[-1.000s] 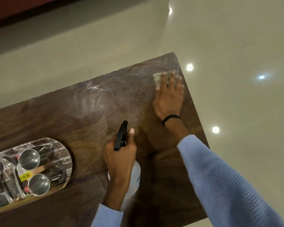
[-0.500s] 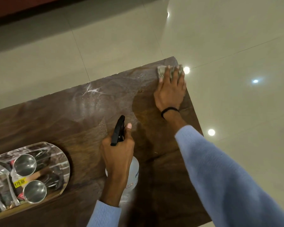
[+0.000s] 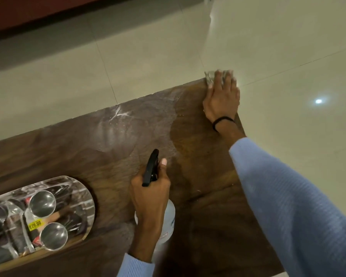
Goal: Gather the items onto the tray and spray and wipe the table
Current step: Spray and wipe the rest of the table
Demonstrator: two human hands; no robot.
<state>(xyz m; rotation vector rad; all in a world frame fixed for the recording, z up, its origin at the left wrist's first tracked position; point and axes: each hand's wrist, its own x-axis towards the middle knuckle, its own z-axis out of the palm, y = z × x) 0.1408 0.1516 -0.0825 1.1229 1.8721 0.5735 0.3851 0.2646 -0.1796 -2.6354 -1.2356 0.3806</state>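
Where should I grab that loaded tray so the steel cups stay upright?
Probably by its rim at the two short ends, coming in from the sides. The tray is a long oval, its right end bare of items, and the steel cups stand mouth up, so keep it level. Its left end is out of view.

Below me spreads a glossy cream tiled floor [image 3: 148, 62], with thin dark grout lines [image 3: 107, 76] crossing it at angles. A small bright light reflection [image 3: 318, 101] glints on a tile off to my right. At the far side runs a dark red surface [image 3: 38, 11], and a blurred grey band [image 3: 68, 43] lies just below it.
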